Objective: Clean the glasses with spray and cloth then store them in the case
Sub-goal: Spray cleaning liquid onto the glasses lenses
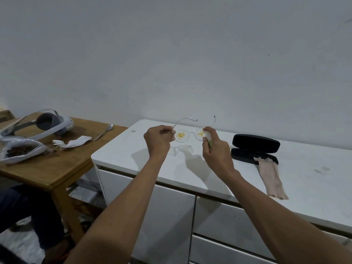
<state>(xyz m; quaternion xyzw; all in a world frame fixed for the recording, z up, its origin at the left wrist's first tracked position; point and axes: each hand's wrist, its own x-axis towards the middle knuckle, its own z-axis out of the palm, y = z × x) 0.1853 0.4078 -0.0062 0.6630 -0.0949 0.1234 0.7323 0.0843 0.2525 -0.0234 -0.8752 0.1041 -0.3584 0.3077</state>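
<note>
Left hand (159, 139) pinches glasses (187, 135) by temple hinge, held above white surface (304, 178) w/ yellow-smeared lenses facing spray | right hand (215, 149) wraps spray bottle (208, 137), nozzle just beside right lens, prob. to wet it | case (255, 149) lies open, cloth (272, 178) touching it, ready for wiping & storing.

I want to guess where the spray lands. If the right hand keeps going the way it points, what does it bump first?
Probably the glasses: the right hand aims its spray bottle at the near stained lens.

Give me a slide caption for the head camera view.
Left hand holds stained clear glasses while right hand aims a spray bottle; open case and cloth wait alongside.
</note>
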